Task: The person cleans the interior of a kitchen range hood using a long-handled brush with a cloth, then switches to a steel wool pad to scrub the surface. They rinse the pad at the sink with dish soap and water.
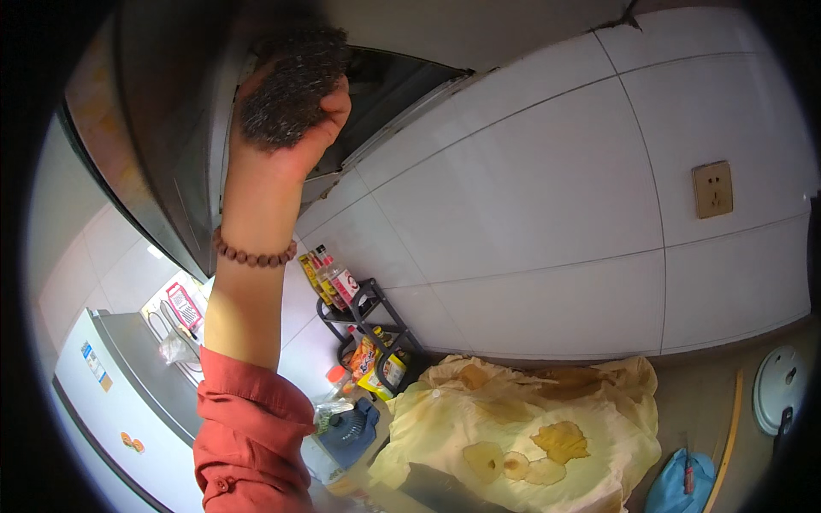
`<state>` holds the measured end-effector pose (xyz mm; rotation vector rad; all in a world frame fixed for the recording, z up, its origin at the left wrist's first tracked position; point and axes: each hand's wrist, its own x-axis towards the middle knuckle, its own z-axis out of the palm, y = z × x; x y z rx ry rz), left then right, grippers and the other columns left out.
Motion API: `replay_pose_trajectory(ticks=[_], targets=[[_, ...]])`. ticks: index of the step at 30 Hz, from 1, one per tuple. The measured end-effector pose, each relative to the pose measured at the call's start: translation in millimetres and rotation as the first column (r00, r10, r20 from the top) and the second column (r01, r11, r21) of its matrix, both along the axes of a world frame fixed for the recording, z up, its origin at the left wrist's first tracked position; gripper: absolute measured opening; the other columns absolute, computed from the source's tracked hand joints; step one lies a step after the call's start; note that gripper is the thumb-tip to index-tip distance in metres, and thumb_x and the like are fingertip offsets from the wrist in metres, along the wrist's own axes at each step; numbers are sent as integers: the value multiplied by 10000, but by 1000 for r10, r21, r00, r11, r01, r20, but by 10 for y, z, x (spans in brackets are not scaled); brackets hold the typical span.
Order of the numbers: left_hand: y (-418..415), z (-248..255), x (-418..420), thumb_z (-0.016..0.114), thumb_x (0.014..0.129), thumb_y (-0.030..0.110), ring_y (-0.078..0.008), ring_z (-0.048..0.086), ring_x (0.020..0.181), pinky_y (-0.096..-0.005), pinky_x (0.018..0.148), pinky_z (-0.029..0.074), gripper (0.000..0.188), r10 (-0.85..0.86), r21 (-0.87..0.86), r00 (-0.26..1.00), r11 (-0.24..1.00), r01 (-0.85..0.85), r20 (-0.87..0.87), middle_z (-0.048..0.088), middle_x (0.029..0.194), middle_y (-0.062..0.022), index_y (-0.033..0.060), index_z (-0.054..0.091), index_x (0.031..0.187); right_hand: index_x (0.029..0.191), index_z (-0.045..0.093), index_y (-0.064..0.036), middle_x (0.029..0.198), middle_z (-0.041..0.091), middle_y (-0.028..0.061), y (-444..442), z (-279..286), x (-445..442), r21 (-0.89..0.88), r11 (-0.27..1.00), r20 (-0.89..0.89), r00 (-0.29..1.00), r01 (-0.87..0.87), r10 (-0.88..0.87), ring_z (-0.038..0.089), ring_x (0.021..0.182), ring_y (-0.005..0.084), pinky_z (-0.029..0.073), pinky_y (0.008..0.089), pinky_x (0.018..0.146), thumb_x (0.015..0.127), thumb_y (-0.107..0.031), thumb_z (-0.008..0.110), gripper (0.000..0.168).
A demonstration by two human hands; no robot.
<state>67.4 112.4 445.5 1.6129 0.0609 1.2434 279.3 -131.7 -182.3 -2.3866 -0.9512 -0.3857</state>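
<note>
One raised arm in a rolled red sleeve, with a brown bead bracelet point(253, 256) at the wrist, reaches up to the underside of a range hood point(173, 128). It appears to be my left hand point(288, 115), palm towards the camera, its fingers closed around a dark steel wool scouring pad point(288, 83). The hand is beside the hood's dark opening point(397, 83); whether the pad touches metal cannot be told. My right hand is out of view. Below lies a crumpled pale yellow cover point(513, 436) with brown stains on the counter.
White wall tiles point(526, 186) with a socket point(712, 189) run behind. A black rack point(385, 340) holds sauce bottles and packets. A refrigerator point(128, 417) stands lower left. On the right lie a blue bag point(673, 484), a wooden strip point(731, 436) and a round lid point(776, 391).
</note>
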Motion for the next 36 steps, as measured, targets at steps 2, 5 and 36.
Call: replay_pose_trajectory(ticks=[2,5,36], targets=[[1,-18,-16,433,816,186,-213,441,773,-275,579,368,218,5,1,999,1000,-6,38,479,861,-104,34,495,960,579,467,-117,613,501,70,-6,-50,27,-9,1000,-11,1000,-17,17,512,546,273,416,379,465,744,-219,546,210],[4,-10,-72,458,807,175,-194,437,762,-263,576,369,211,-111,15,985,994,110,128,476,861,-92,38,496,963,581,467,-113,614,499,76,-15,-46,43,-1,1000,-57,998,-32,31,510,548,276,415,384,467,742,-209,552,206],[-329,-857,-70,472,878,174,-231,571,833,-323,712,510,258,156,178,987,973,-148,-32,569,973,-111,1,499,1068,611,498,-103,655,522,93,-89,134,72,119,991,-148,986,-57,75,532,609,288,441,376,534,736,-183,577,169]])
